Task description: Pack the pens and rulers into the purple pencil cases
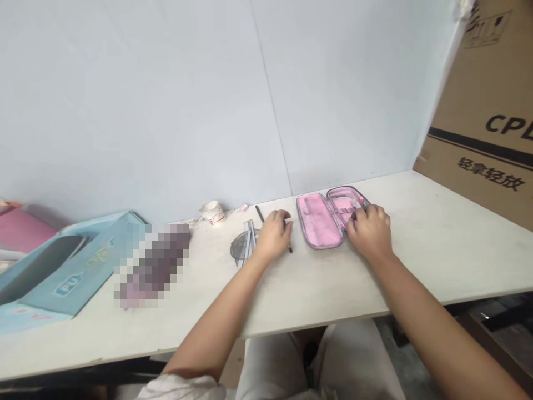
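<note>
A pink pencil case point(320, 222) with a dark zip edge lies unfolded on the table, its inner sides facing up. My right hand point(371, 230) is closed at the near right part of the case, with curled fingers covering a bit of its inside. To the left of the case, my left hand point(273, 236) has its fingers bent around a thin dark pen point(290, 248), whose lower end sticks out below the thumb. Beside that hand lie a grey see-through protractor point(238, 248), rulers point(250, 236) partly crossing it, and another dark pen or pencil point(259, 213).
A white paper cup point(212, 213) and a small pink piece point(244, 208) stand by the wall. Further left are a blurred-out dark object point(156, 266) and a light blue box point(89, 272). A big cardboard box point(478, 122) rises at the right.
</note>
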A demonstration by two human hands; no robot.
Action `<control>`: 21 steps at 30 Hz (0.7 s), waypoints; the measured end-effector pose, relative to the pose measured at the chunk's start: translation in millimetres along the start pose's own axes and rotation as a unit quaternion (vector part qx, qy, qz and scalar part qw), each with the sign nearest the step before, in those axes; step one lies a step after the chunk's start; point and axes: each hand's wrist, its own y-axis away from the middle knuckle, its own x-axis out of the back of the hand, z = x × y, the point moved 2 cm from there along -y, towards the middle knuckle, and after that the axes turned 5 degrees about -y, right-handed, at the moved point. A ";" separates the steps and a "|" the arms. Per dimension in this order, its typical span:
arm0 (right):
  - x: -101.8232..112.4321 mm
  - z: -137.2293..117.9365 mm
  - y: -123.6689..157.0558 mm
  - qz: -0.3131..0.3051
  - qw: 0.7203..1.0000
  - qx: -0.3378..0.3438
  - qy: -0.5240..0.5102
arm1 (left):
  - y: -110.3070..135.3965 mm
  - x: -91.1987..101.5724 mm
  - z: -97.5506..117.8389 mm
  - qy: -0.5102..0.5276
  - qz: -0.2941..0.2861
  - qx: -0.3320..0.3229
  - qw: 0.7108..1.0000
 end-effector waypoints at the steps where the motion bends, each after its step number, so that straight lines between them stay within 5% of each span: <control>1: -0.4 -3.3 -0.3 0.007 1.000 0.021 -0.003 | 5.0 3.9 -15.2 -0.060 -0.002 0.030 0.998; 5: 2.5 -28.7 -4.1 0.028 0.994 0.106 -0.028 | 27.6 4.6 -55.0 -0.226 -0.057 0.110 0.966; 8: 5.7 -59.6 -6.6 0.025 0.983 0.165 -0.074 | 38.6 -1.1 -66.3 -0.224 -0.065 0.121 0.965; 12: 1.1 -107.1 -8.6 -0.024 0.968 0.184 -0.168 | 43.1 -4.5 -72.5 -0.040 -0.008 0.154 0.987; 16: -14.2 -149.4 -10.6 -0.119 0.934 0.149 -0.302 | 46.7 -8.4 -69.2 0.229 0.000 0.166 0.959; 21: -25.1 -174.9 -11.5 -0.185 0.893 0.116 -0.392 | 51.7 -7.8 -56.8 0.320 0.004 0.130 0.939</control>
